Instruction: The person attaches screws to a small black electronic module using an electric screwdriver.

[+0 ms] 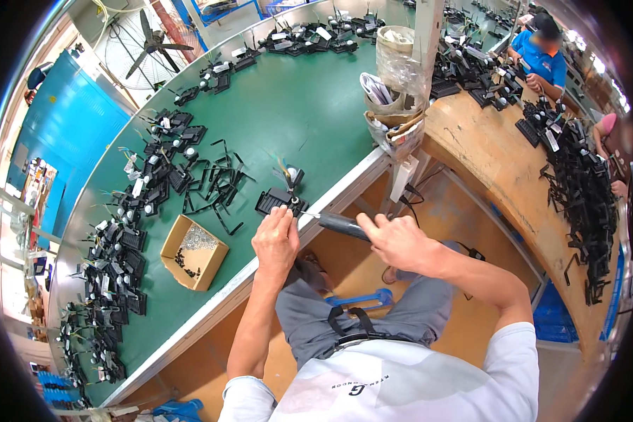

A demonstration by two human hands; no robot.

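Note:
My right hand is wrapped round a dark power screwdriver, its bit pointing left toward a small black finned floodlight. The floodlight sits near the table's edge, with a round sensor head and loose coloured wires sticking up. My left hand has its fingertips pinched together at the near side of the floodlight, close to the bit's tip. My fingers hide the exact spot where the bit meets it.
The green table carries a cardboard box of screws and small black parts, loose black brackets, and rows of floodlights. A wrapped post stands at its edge. Co-workers sit by a curved wooden bench at right.

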